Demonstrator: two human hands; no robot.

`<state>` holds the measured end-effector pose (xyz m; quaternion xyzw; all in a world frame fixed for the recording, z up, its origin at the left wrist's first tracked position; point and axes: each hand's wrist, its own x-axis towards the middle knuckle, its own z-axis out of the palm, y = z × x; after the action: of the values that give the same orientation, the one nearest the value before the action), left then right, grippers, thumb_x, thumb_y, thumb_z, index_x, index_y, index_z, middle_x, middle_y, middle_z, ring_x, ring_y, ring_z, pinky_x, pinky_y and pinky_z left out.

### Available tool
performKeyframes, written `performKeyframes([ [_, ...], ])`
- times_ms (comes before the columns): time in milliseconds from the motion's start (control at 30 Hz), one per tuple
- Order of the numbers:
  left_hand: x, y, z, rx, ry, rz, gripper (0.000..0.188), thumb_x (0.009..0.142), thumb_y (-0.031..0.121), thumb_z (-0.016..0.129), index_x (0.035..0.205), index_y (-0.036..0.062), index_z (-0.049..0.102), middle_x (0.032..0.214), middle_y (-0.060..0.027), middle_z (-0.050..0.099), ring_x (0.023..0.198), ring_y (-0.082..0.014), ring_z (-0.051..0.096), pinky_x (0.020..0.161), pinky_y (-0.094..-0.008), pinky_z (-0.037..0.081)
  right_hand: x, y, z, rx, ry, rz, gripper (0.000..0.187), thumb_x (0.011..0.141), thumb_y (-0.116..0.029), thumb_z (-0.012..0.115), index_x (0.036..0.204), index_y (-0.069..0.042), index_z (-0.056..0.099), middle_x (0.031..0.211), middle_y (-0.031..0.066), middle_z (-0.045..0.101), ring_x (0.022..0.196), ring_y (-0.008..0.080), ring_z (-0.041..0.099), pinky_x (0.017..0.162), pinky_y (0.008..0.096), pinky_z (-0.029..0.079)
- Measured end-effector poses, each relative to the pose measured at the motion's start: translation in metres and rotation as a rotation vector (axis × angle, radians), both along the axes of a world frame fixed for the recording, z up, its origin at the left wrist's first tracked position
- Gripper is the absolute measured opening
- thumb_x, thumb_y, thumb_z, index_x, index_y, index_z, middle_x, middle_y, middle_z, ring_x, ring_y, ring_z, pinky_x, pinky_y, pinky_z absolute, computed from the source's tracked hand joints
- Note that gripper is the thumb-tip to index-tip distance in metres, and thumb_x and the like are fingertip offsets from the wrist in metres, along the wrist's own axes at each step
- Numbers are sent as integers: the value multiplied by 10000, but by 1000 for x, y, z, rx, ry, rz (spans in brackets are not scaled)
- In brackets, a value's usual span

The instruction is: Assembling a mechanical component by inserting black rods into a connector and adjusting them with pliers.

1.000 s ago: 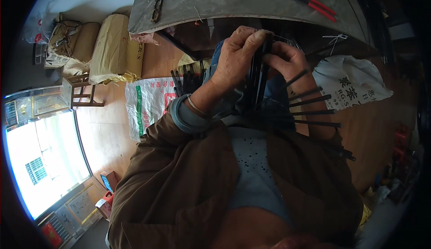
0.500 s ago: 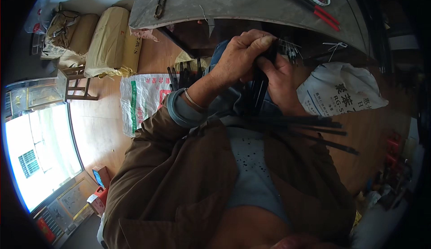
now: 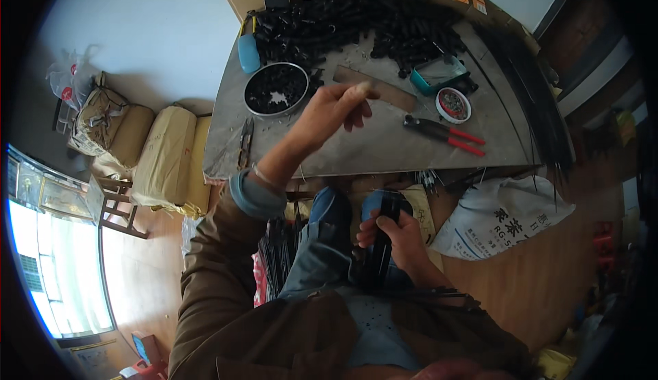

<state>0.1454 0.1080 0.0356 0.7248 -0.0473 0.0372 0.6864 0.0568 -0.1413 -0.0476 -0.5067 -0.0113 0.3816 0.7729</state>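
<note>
My left hand is over the near middle of the grey table, thumb and forefinger pinched together and the other fingers curled. Whatever may be between those fingertips is too small to make out. Low over my lap, my right hand grips a bundle of long black strips, its thumb across them. Closest to the left hand are a round bowl of small black parts and a flat metal plate. Red-handled pliers lie to its right, by a round tub of tiny metal pieces.
Black pieces are heaped along the table's back. A teal box stands right, with long black rods beyond. Snips lie at left. More black strips stand beside my left leg; a white sack rests at right.
My left hand has left the bundle and moved up over the table. My right hand keeps the strips, now lower in my lap. The view has tilted up, showing more of the table.
</note>
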Motion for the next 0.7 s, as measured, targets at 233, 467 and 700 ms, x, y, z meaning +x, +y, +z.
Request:
performKeyframes([
  [233, 181, 26, 0, 342, -47, 255, 306, 871, 254, 657, 1053, 11, 695, 721, -55, 666, 631, -142, 637, 589, -266, 509, 23, -3, -11, 5, 26, -33, 196, 980, -107, 518, 1101, 43, 555, 959, 182, 662, 822, 268, 685, 707, 385, 589],
  [467, 311, 6, -47, 821, -224, 616, 474, 747, 334, 743, 1115, 41, 686, 855, -128, 687, 891, -287, 675, 853, -373, 530, 47, -11, -12, -35, 100, -89, 182, 978, -106, 526, 1084, 38, 556, 932, 181, 666, 823, 269, 681, 720, 394, 581],
  [700, 325, 32, -27, 239, -291, 636, 374, 816, 318, 665, 1005, -4, 657, 751, -119, 630, 686, -246, 669, 642, -327, 555, 57, -17, -19, 18, 141, -91, 162, 964, -108, 540, 1065, 12, 575, 882, 168, 665, 750, 296, 684, 702, 434, 582],
])
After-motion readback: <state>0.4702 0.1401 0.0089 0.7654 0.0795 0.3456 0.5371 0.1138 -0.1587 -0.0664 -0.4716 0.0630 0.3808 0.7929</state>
